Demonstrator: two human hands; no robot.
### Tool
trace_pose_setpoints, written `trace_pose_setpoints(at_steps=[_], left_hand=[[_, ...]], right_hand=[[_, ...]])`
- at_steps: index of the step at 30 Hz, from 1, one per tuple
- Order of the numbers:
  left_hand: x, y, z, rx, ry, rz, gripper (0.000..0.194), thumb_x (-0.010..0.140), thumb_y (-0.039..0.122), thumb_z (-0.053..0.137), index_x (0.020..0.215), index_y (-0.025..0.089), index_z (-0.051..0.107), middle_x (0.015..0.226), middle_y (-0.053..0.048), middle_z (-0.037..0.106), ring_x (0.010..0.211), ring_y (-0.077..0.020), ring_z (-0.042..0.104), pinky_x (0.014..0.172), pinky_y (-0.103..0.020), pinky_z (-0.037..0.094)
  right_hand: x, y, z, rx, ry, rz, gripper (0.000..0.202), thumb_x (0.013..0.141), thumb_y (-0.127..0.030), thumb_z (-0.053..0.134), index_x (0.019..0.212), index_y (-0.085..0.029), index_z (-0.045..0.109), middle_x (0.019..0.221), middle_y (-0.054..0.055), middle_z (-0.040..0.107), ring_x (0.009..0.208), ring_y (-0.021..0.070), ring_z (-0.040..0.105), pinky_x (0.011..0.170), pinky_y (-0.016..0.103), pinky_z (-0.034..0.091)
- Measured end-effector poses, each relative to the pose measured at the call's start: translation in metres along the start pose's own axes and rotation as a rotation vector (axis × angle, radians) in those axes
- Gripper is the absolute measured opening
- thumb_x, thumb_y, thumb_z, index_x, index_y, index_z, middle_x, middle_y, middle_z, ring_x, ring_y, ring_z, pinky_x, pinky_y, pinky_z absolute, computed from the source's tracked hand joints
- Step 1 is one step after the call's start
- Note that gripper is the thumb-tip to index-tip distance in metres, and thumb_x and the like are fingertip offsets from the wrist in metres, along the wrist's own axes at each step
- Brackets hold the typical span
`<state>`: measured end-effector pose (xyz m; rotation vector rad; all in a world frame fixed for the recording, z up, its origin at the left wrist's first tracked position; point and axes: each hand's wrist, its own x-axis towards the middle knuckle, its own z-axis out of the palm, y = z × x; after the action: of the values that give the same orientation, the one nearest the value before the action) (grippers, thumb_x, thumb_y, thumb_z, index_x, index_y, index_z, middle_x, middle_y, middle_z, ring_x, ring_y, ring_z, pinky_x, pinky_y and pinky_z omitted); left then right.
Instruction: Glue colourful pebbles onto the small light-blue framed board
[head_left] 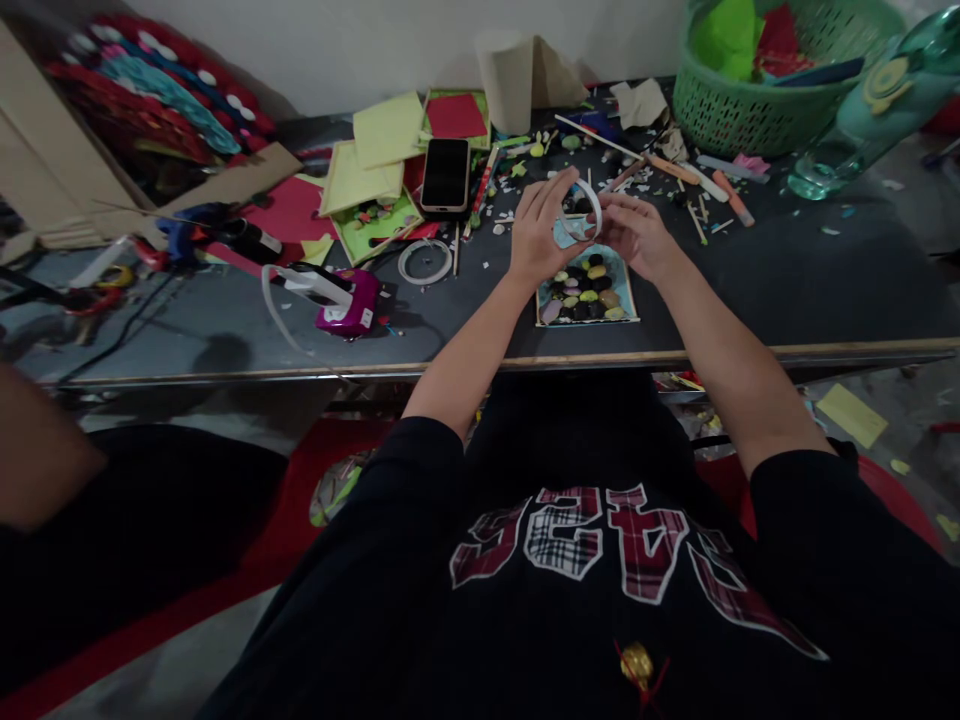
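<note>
A narrow white roll of tape (pixel 597 204) is held upright on its edge between my hands, above a small framed panel. My left hand (pixel 537 228) curls around the roll's left side, thumb below and fingers over the top. On the right side, the bent fingers of my right hand (pixel 636 232) close at the roll's edge; their tips are partly hidden. Beneath lies the square panel (pixel 630 319) with a light blue ground and thin pale edging. Black, yellow, green and pale pebbles (pixel 589 292) cover its near part. My hands hide some of its far part.
Another tape roll (pixel 425 261), a phone (pixel 445 176) and a purple tape dispenser (pixel 349 303) lie to the left, near a blue glue gun (pixel 187 232). Scraps and sticks litter the back. A green basket (pixel 720 110) and bottle (pixel 840 135) stand right. Someone's arm (pixel 45 450) is at left.
</note>
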<state>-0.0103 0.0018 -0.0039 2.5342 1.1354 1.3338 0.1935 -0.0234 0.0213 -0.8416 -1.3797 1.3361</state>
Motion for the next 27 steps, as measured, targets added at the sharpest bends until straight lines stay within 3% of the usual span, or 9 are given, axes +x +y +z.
trace_pose_setpoints(at_steps=[4,11,15,21,25,27], left_hand=[[-0.002,0.001,-0.004,-0.043,0.055,-0.053,0.103,0.074,0.094,0.046,0.152,0.026,0.043,0.155,-0.015,0.051,0.144,-0.0368,0.046,0.121,-0.053,0.036],[-0.003,0.002,0.001,0.009,-0.019,0.004,0.105,0.077,0.094,0.037,0.151,0.020,0.043,0.145,-0.020,0.058,0.135,-0.0366,0.053,0.115,-0.049,0.041],[-0.002,0.011,0.000,-0.021,-0.032,0.019,0.105,0.076,0.095,0.039,0.149,0.020,0.045,0.132,-0.020,0.065,0.125,-0.0350,0.059,0.109,-0.047,0.046],[-0.002,0.020,-0.003,-0.071,-0.037,0.001,0.104,0.073,0.097,0.043,0.143,0.020,0.050,0.119,-0.017,0.068,0.115,-0.0329,0.064,0.103,-0.046,0.050],[0.000,0.018,-0.002,-0.108,-0.090,0.004,0.110,0.067,0.098,0.048,0.146,0.022,0.048,0.131,-0.018,0.065,0.124,-0.0349,0.059,0.110,-0.049,0.047],[0.002,0.017,-0.002,-0.096,-0.118,0.033,0.113,0.064,0.098,0.052,0.149,0.025,0.045,0.144,-0.018,0.058,0.134,-0.0372,0.053,0.116,-0.052,0.041]], right_hand=[[0.000,-0.003,-0.002,-0.017,0.048,0.009,0.069,0.057,-0.074,0.083,0.105,-0.028,0.066,0.110,0.003,0.076,0.106,0.0265,0.072,0.103,0.050,0.057],[0.003,0.001,0.000,-0.211,-0.084,-0.121,0.106,0.041,-0.066,0.093,0.134,-0.036,0.054,0.150,0.003,0.057,0.137,0.0319,0.055,0.111,0.052,0.053],[0.003,0.005,-0.001,-0.216,-0.139,-0.133,0.104,0.044,-0.062,0.093,0.137,-0.037,0.053,0.153,0.002,0.054,0.142,0.0340,0.051,0.113,0.056,0.052],[0.004,0.008,0.000,-0.219,-0.166,-0.077,0.110,0.036,-0.066,0.093,0.134,-0.034,0.055,0.147,0.005,0.059,0.140,0.0358,0.052,0.116,0.059,0.048],[0.003,0.007,-0.002,-0.286,-0.139,-0.055,0.114,0.034,-0.069,0.093,0.134,-0.034,0.053,0.145,0.005,0.059,0.138,0.0369,0.053,0.114,0.059,0.050],[0.002,0.005,-0.005,-0.319,-0.152,-0.035,0.117,0.039,-0.070,0.092,0.141,-0.036,0.045,0.150,0.002,0.055,0.145,0.0359,0.043,0.119,0.058,0.044]])
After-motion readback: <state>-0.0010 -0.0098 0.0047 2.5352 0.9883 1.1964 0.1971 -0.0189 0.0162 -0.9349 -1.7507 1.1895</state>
